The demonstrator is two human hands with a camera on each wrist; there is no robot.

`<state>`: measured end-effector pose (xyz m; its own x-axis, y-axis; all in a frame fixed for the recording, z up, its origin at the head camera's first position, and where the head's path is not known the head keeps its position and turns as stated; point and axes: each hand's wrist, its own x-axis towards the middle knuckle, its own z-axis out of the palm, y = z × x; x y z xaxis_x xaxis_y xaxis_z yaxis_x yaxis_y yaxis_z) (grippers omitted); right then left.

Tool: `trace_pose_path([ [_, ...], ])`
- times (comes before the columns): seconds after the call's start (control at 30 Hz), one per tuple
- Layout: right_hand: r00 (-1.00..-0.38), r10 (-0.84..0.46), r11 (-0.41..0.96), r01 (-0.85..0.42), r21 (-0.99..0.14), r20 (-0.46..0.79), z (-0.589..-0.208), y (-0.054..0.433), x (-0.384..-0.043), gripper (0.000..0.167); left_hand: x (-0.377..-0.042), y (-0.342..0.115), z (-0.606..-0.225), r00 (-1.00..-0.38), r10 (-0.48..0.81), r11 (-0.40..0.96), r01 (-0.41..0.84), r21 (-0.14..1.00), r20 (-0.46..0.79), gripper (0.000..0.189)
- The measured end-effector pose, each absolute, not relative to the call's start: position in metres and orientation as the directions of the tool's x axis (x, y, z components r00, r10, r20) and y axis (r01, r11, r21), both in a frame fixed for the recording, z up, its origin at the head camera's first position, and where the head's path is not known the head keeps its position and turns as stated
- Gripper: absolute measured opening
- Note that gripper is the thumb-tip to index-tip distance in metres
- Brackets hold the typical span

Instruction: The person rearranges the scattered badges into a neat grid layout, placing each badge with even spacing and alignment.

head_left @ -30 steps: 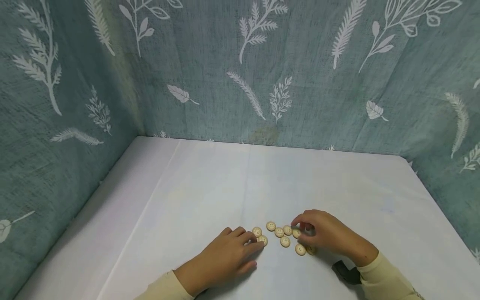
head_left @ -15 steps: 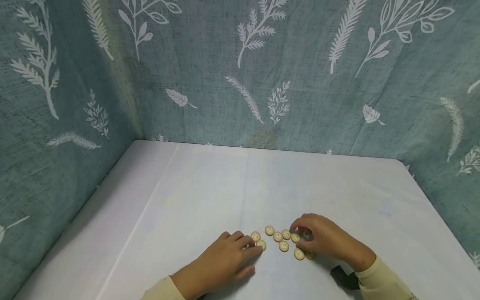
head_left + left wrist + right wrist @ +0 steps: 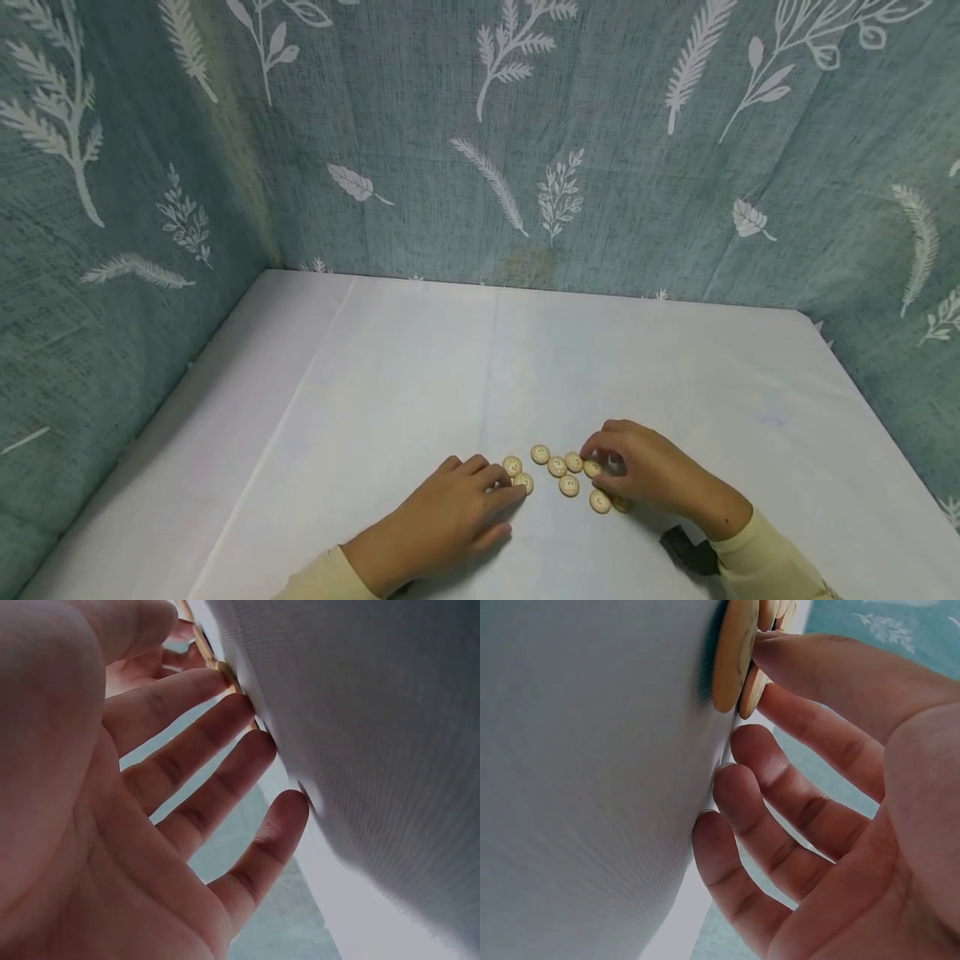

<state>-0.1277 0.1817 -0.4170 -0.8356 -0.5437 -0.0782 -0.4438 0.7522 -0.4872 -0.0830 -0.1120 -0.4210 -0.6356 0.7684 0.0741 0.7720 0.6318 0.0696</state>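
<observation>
Several round pale wooden buttons [image 3: 569,486] lie flat on a white-covered table. My left hand [image 3: 457,521] rests at the left end of the group, its index finger right at the edge of one button [image 3: 524,483]. In the left wrist view, the spread fingers of the left hand [image 3: 187,772] touch the cloth with their tips. My right hand [image 3: 652,467] pinches another button [image 3: 592,469] between thumb and index finger. Its other fingers rest loosely on the cloth, as the right wrist view shows for the right hand [image 3: 802,802]. A button [image 3: 621,502] lies partly hidden under the right hand.
White cloth covers the table [image 3: 405,375] up to a green patterned fabric wall [image 3: 420,167]. More fabric hangs at the left and right sides. A black strap or device [image 3: 688,552] sits under the right wrist, beside the sleeve [image 3: 765,562].
Both hands and the buttons keep their places on the table. Only the head view shifts slightly.
</observation>
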Motion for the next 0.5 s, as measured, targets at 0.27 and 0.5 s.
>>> trace_pose_path([
  [0.27,-0.821,-0.569,0.732,-0.484,-0.480,-0.040,-0.4138,0.1789,-0.1297,0.022,-0.0840,-0.1148,-0.4203,-0.634,0.767,0.632,0.773,0.052,0.103,0.042],
  [0.5,-0.828,-0.557,0.733,-0.457,-0.504,-0.058,-0.4135,0.1819,-0.1266,0.019,-0.0840,-0.1148,-0.4212,-0.612,0.782,0.609,0.790,0.064,0.117,0.040],
])
